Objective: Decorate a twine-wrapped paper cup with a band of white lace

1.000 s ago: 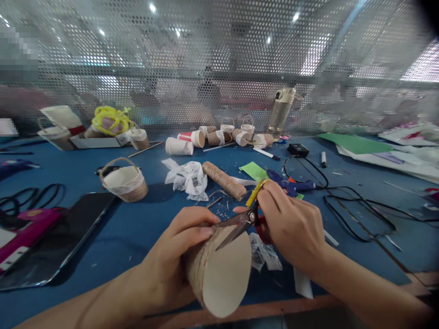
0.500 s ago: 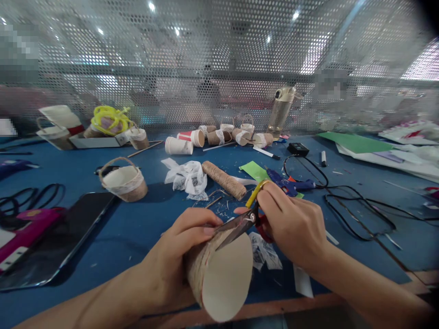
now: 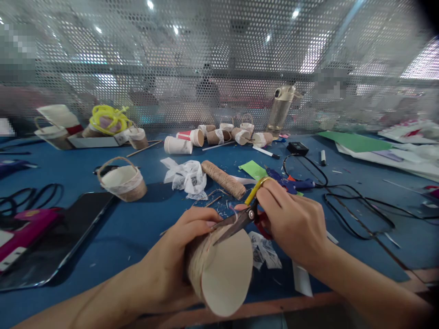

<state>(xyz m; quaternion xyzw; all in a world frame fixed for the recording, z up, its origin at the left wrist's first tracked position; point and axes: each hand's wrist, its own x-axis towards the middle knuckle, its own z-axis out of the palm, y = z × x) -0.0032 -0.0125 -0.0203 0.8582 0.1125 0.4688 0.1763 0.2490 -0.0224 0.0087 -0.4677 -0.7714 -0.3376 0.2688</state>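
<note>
My left hand (image 3: 185,249) is closed round a paper cup (image 3: 228,276) wrapped in twine, tilted so its pale open mouth faces me. In my right hand (image 3: 291,219) are scissors (image 3: 251,214) with yellow and red handles. Their blades are parted and lie across the upper rim of the cup, close to my left fingertips. A thin curled strip stands up by the blades. Beyond the hands lie a roll of twine (image 3: 222,179) and crumpled white lace ribbon (image 3: 187,178). A finished-looking small basket (image 3: 128,183) with a twine handle stands left of them.
A phone (image 3: 68,233) and a magenta tool (image 3: 30,233) lie at left. A blue glue gun (image 3: 290,182) with a black cable (image 3: 356,228) lies at right. Paper cups (image 3: 178,145), a water bottle (image 3: 280,109) and green paper (image 3: 355,141) stand or lie toward the mesh screen (image 3: 219,68).
The scissor blades have come somewhat closer together at the cup's rim, and a thin curled strip now rises beside them. The cup has turned slightly. Both hands keep their grip.
</note>
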